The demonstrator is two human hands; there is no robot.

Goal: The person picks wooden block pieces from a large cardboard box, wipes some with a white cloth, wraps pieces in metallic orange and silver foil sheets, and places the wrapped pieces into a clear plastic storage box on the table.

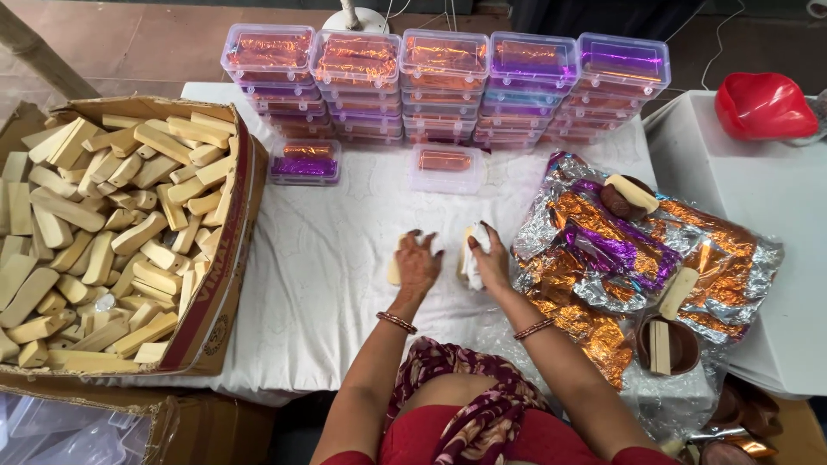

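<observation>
Mid-table (pixel 327 284), left hand (pixel 417 265) curls over a stiff, light bar (pixel 394 269); right hand (pixel 488 258) pinches another bar (pixel 466 250) with cloth (pixel 479 239), best gripped by its long sides

Pale tan bars (pixel 103 232) are seen in a brown carton (pixel 226 258) printed in red. The cloth (pixel 319 284) is white. Orange and purple foil (pixel 603 250) is shown, silver beneath, as in the clear boxes (pixel 444 82). A red bowl (pixel 762 103) and brown cups (pixel 668 346) are seen. The scarf (pixel 469 409) is patterned maroon and cream.
</observation>
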